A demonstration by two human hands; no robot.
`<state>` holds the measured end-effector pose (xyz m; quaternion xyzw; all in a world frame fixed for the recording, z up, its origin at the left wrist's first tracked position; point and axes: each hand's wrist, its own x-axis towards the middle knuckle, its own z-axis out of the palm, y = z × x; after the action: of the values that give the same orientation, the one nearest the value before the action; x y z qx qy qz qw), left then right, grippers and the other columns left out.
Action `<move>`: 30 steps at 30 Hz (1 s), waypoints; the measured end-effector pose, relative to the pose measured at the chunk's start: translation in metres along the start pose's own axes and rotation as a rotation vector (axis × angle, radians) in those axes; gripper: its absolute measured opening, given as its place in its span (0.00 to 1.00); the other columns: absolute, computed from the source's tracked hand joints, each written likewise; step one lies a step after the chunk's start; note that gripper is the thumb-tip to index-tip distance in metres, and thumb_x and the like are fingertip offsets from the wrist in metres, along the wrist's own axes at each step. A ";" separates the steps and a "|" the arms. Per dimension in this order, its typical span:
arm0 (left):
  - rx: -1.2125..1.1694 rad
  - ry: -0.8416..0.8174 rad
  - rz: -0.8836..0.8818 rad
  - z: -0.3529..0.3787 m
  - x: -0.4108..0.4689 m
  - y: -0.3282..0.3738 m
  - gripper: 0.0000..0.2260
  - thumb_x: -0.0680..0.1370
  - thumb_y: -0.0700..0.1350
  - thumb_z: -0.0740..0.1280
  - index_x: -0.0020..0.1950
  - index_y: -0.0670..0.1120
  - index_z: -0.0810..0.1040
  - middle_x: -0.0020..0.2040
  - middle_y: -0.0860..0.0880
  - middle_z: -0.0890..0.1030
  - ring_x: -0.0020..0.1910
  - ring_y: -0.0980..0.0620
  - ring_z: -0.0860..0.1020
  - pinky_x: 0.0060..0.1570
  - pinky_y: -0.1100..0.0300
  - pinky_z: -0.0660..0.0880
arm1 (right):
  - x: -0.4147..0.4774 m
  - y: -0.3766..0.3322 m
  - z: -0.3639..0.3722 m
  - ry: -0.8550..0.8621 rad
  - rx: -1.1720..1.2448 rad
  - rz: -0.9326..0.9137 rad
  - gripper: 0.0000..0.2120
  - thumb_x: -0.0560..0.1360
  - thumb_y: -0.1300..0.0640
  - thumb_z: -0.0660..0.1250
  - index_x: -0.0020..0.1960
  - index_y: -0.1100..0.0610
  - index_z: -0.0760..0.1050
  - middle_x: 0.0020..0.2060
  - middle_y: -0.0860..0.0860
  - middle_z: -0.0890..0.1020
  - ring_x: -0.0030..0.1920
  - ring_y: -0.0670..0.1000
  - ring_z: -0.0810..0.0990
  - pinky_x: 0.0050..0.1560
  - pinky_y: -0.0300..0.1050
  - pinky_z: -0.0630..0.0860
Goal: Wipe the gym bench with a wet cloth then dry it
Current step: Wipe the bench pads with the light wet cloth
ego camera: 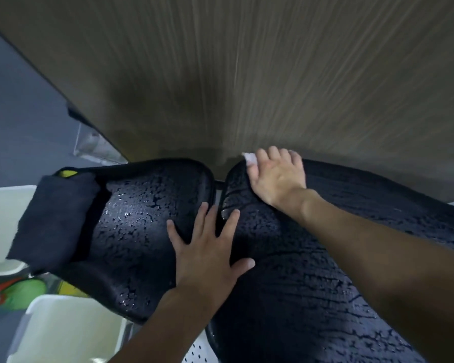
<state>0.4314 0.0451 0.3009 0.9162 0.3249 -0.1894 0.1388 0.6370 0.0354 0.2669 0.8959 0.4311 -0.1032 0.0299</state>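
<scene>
We see the gym bench [286,258] filling the middle of the view: black, in two pads, both wet with beads and streaks of water. The seat pad [136,218] is on the left and the longer back pad [312,310] on the right, with a narrow gap between them.

Left hand [207,258]: palm down, fingers wide and straight, flat on the near inner corner of the seat pad. Its fingertips reach to the gap and it holds nothing.

Right hand [275,176]: palm down at the far edge of the back pad, fingers spread, pressing a white cloth [250,159]. The cloth is mostly hidden under the hand, with just a small bit poking out on the left side by the fingertips. We can't tell if the fingertips hook over the pad's edge.

A dark towel [53,218] lies draped across the left end of the seat pad, apart from both hands. A small yellow-green patch [67,173] shows just past its far edge.

Beyond the bench is a blurred wood-grain surface [247,74]. White plastic furniture [63,328] stands low on the left, with a blurry green object [26,293] beside it. White perforated metal [197,352] shows under the bench.
</scene>
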 end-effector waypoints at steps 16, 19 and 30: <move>-0.098 0.014 -0.046 0.004 -0.026 -0.056 0.52 0.71 0.73 0.60 0.79 0.48 0.34 0.77 0.54 0.29 0.75 0.54 0.28 0.71 0.32 0.37 | -0.038 -0.044 -0.007 -0.089 -0.218 -0.513 0.29 0.81 0.44 0.38 0.64 0.49 0.74 0.72 0.47 0.69 0.78 0.50 0.55 0.76 0.64 0.43; -0.123 0.016 -0.015 0.007 -0.028 -0.060 0.50 0.72 0.71 0.59 0.79 0.49 0.34 0.78 0.55 0.30 0.75 0.55 0.28 0.71 0.33 0.36 | -0.035 -0.056 -0.006 -0.085 -0.170 -0.377 0.27 0.81 0.45 0.40 0.65 0.50 0.73 0.73 0.47 0.67 0.79 0.49 0.50 0.77 0.63 0.41; -0.525 0.134 -0.122 0.013 -0.045 -0.052 0.22 0.85 0.49 0.48 0.79 0.48 0.59 0.80 0.55 0.52 0.78 0.60 0.46 0.76 0.51 0.37 | -0.164 -0.074 0.024 -0.056 -0.138 -0.513 0.28 0.78 0.46 0.42 0.71 0.53 0.68 0.76 0.54 0.60 0.79 0.58 0.44 0.74 0.67 0.42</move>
<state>0.3618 0.0545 0.3021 0.8381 0.4257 -0.0456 0.3380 0.4760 -0.0477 0.2810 0.7499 0.6492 -0.1025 0.0756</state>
